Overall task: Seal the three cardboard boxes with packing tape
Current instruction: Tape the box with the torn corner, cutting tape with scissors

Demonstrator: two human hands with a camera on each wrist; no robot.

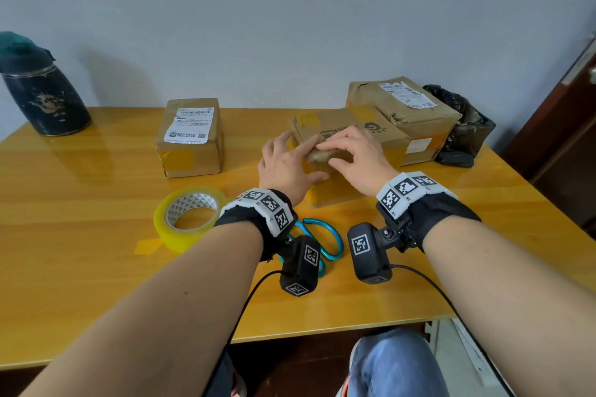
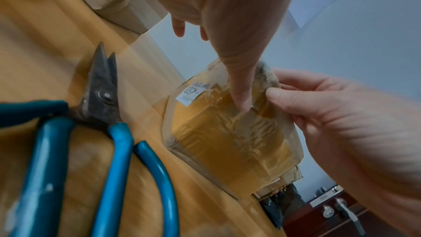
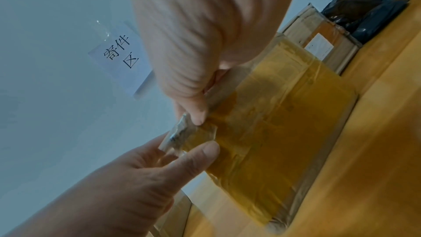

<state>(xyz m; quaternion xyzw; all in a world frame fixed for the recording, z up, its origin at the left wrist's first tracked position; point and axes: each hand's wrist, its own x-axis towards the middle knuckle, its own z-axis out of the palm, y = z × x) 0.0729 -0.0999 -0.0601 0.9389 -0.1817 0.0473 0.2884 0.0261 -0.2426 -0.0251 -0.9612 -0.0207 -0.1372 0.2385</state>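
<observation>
Three cardboard boxes stand on the yellow table: a left box, a middle box and a back right box. Yellow tape covers the middle box's front face. My left hand and right hand meet at that box's top front edge, fingers over the top and thumbs on the front. Between them they pinch a crumpled tape end. My left thumb presses the taped face. The tape roll lies left of my left wrist.
Blue-handled scissors lie on the table just in front of the middle box, under my wrists. A dark flask stands at the back left. A black bag sits behind the right box. A door is at the right.
</observation>
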